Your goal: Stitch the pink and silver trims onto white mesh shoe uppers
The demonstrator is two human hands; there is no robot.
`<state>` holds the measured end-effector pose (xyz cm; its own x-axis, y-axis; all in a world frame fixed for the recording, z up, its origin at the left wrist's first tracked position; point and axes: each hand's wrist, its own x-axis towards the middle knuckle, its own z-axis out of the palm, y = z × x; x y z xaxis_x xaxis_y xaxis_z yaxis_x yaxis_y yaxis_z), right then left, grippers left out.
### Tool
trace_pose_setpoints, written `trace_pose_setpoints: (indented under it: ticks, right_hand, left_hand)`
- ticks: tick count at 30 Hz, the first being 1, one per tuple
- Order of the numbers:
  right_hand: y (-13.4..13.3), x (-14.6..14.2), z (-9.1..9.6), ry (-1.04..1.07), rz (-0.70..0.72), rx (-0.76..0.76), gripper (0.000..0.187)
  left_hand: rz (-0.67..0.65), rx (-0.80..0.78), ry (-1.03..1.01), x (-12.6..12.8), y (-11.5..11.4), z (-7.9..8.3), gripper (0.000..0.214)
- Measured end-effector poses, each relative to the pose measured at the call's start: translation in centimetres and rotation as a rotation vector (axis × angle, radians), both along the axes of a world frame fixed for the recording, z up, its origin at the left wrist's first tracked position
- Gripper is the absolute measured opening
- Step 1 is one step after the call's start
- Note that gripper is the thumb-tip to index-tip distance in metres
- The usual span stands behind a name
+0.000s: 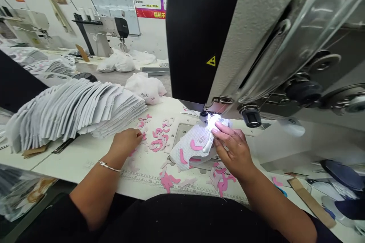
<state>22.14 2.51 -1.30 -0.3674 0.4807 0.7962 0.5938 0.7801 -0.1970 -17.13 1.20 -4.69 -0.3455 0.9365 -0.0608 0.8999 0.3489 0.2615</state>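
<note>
A white mesh fabric piece (185,146) with pink curved patches lies under the lit needle area of a sewing machine (203,45). My right hand (232,146) grips its right edge, fingers on top close to the presser foot. To the left, my left hand (127,142) is closed, its fingertips pinched together beside loose pink cut pieces (159,140); what they hold, if anything, is hidden. More pink scraps (168,178) lie near the table's front edge, and another cluster (221,178) sits below my right hand.
A long fanned stack of white fabric pieces (76,110) stands left of my left hand. Behind it are a white plastic bag (145,87) and another sewing machine (99,32). A ruler strip (137,177) runs along the front edge. A cardboard strip (312,201) lies at right.
</note>
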Motion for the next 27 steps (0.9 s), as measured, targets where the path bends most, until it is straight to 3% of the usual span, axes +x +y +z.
trace_pose_setpoints:
  ticks: [5, 8, 13, 17, 21, 27]
  right_hand:
    - [-0.5, -0.5, 0.7, -0.051, -0.063, 0.07, 0.035]
    - [-0.6, -1.0, 0.9, -0.058, -0.089, 0.153, 0.031]
    - [-0.3, -1.5, 0.9, -0.026, -0.064, 0.17, 0.029]
    - [0.0, -1.3, 0.9, 0.024, -0.014, 0.189, 0.027]
    - [0.0, -0.9, 0.8, 0.025, 0.072, 0.194, 0.031]
    - [0.0, -0.4, 0.5, 0.016, 0.14, 0.184, 0.034]
  left_hand:
    - [0.092, 0.117, -0.025, 1.4, -0.7, 2.2, 0.026]
    - [0.118, 0.249, -0.362, 3.6, -1.0, 4.3, 0.026]
    - [-0.181, 0.286, -1.085, 9.1, -0.8, 7.5, 0.023]
    - [-0.302, 0.262, -1.264, 14.0, -0.9, 9.3, 0.02]
    - [-0.344, 0.246, -1.294, 17.6, -1.1, 9.6, 0.02]
    - [-0.316, 0.266, -1.251, 19.5, -0.6, 7.9, 0.021]
